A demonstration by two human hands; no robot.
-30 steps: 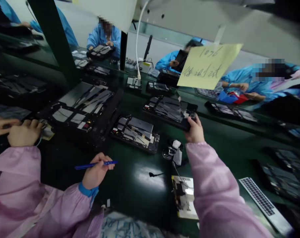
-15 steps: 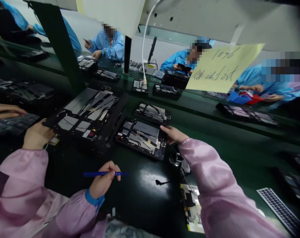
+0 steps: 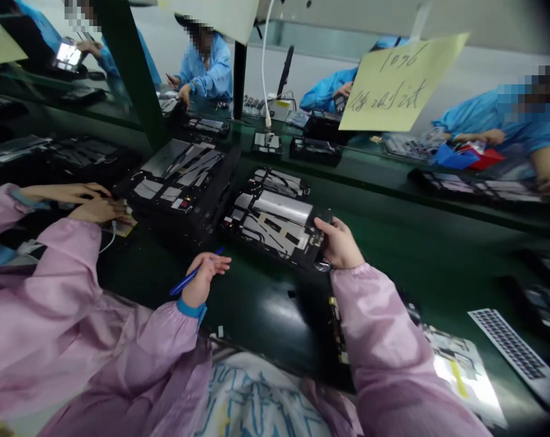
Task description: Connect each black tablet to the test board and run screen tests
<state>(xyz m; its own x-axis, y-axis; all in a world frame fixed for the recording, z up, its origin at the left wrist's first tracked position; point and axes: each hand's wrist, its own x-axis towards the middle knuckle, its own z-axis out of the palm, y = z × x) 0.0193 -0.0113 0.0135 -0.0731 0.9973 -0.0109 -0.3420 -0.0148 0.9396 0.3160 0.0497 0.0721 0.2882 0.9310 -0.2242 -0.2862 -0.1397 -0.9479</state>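
Observation:
My right hand (image 3: 339, 244) grips the right end of an opened black device chassis (image 3: 275, 226) with grey foil parts inside, and holds it over the dark green work surface (image 3: 393, 243). My left hand (image 3: 204, 278) is closed round a blue pen (image 3: 193, 274) just in front of that chassis. A second, smaller opened chassis (image 3: 279, 181) lies right behind the held one. Both my sleeves are pink.
A co-worker's pink-sleeved hands (image 3: 90, 203) work at my left beside a large opened chassis (image 3: 179, 182). A keyboard (image 3: 513, 346) lies at the right. People in blue coats sit across the line. A yellow handwritten note (image 3: 399, 85) hangs above. A green post (image 3: 131, 73) stands left of centre.
My right hand has closed on the chassis's right end and drawn it nearer to me. My left hand has turned the pen so its tip points up to the right.

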